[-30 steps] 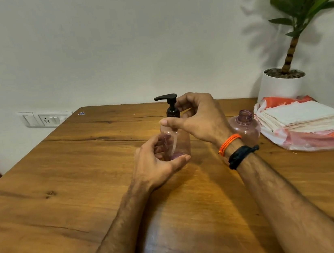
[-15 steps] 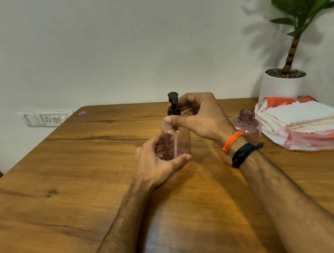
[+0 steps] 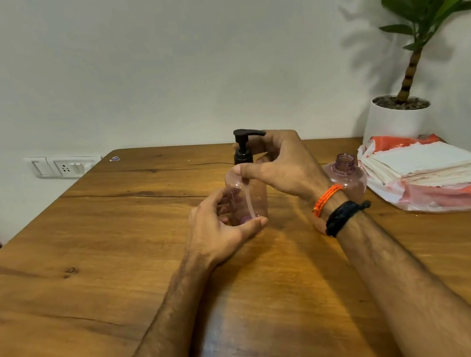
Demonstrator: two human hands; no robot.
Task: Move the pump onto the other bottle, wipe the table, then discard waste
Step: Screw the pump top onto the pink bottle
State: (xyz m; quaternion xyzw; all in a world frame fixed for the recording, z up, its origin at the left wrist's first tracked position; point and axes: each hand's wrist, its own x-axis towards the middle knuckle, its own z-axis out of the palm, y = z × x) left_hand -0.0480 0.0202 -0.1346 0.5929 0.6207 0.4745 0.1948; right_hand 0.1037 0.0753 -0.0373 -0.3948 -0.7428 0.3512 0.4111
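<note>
Pump (image 3: 242, 147) nozzle swung rightward since earlier; right hand (image 3: 279, 169) pinches its collar, left hand (image 3: 223, 228) grips pink bottle (image 3: 256, 196) beneath.

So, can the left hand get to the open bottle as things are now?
Probably not directly: the right hand and its forearm lie between the left hand and the open bottle. The left hand also holds the pump bottle.

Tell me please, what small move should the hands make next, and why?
Probably keep twisting the black plastic pump loose. It sits on the clear pink plastic bottle, which the left hand steadies while the right hand grips the collar. The second pink bottle stands open beside them.
</note>
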